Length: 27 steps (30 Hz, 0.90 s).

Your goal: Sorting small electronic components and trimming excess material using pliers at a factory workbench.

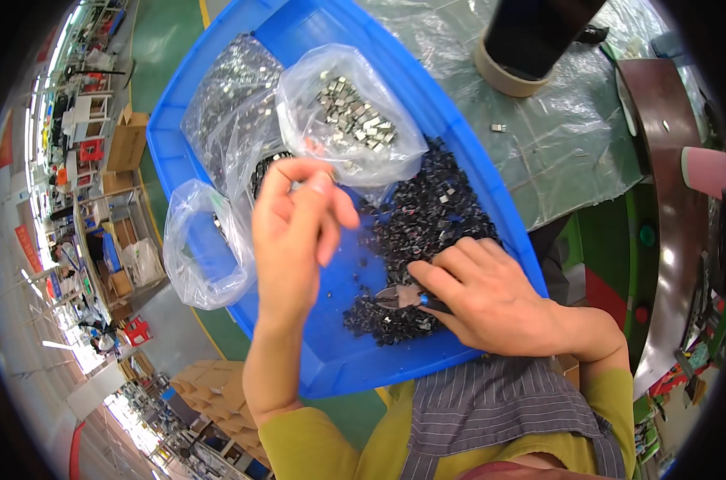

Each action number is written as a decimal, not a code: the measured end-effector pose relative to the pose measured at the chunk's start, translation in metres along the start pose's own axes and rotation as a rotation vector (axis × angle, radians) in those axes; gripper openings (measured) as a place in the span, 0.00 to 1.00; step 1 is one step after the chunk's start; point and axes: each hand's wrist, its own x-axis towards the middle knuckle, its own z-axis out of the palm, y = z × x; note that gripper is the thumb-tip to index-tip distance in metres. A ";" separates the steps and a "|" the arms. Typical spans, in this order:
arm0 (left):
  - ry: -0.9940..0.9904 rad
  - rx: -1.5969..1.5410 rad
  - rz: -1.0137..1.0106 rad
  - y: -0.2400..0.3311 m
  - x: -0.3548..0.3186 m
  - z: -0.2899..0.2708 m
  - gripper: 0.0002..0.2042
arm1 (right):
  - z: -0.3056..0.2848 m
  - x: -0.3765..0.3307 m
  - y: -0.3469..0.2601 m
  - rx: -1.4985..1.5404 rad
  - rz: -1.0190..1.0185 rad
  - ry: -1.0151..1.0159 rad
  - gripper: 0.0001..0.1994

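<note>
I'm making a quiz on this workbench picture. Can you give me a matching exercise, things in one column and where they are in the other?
Things:
1. left hand
2. right hand
3. clear bag of metal clips
4. tape roll

Places:
A. on the plastic sheet, beyond the blue tray
B. raised above the tray, fingers pinched
C. on the black parts, holding cutters
D. in the tray, at its far side

Pairs: 1-B, 2-C, 3-D, 4-A

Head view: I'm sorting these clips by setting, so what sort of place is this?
Probably a factory assembly bench: a blue tray heaped with small black parts, clear bags of metal pieces, and pliers in the right hand.
</note>
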 end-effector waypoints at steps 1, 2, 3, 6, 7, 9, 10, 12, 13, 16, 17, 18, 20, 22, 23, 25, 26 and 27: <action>0.019 0.049 0.030 0.007 0.010 0.002 0.05 | 0.000 -0.001 -0.001 -0.004 -0.016 0.008 0.22; 0.012 0.060 0.036 0.010 0.019 0.004 0.05 | -0.001 -0.002 -0.002 -0.008 -0.031 0.017 0.21; 0.035 0.176 0.077 0.008 0.031 0.006 0.05 | 0.001 -0.003 0.000 -0.026 -0.031 0.031 0.20; 0.074 0.383 0.118 0.007 0.050 0.008 0.06 | 0.002 -0.004 -0.001 0.009 -0.054 0.057 0.16; 0.116 0.629 0.199 0.006 0.053 0.011 0.07 | 0.002 -0.005 -0.001 0.012 -0.051 0.073 0.16; 0.209 1.035 0.337 0.008 0.053 0.025 0.09 | 0.005 -0.006 0.000 -0.008 -0.073 0.064 0.15; 0.199 1.042 0.344 0.012 0.053 0.039 0.09 | 0.006 -0.007 0.001 -0.006 -0.067 0.076 0.15; -0.012 1.084 0.554 0.016 0.051 0.070 0.09 | 0.008 -0.009 0.003 -0.044 -0.071 0.052 0.18; -0.129 1.082 0.701 0.010 0.055 0.086 0.11 | 0.008 -0.009 0.002 -0.003 -0.088 0.076 0.14; -0.337 1.274 0.808 0.000 0.077 0.126 0.11 | 0.009 -0.010 0.003 -0.063 -0.097 0.056 0.17; -0.429 1.469 0.759 -0.002 0.084 0.135 0.10 | 0.010 -0.010 0.004 -0.078 -0.096 0.045 0.17; -0.429 1.473 0.762 -0.003 0.086 0.140 0.10 | 0.010 -0.009 0.004 -0.079 -0.098 0.050 0.17; -0.457 1.598 0.657 -0.005 0.091 0.147 0.10 | 0.009 -0.007 0.004 -0.083 -0.101 0.031 0.17; -0.493 1.605 0.610 -0.009 0.096 0.148 0.09 | 0.009 -0.007 0.001 -0.072 -0.101 0.047 0.18; -0.540 1.600 0.566 -0.012 0.099 0.148 0.09 | 0.009 -0.007 0.000 -0.063 -0.087 0.061 0.19; -0.546 1.597 0.571 -0.021 0.108 0.152 0.08 | 0.009 -0.008 0.001 -0.066 -0.092 0.057 0.20; -0.565 1.588 0.579 -0.023 0.111 0.152 0.07 | 0.009 -0.008 0.001 -0.069 -0.084 0.055 0.21; -0.543 1.595 0.574 -0.022 0.113 0.154 0.07 | 0.010 -0.010 0.001 -0.078 -0.080 0.053 0.22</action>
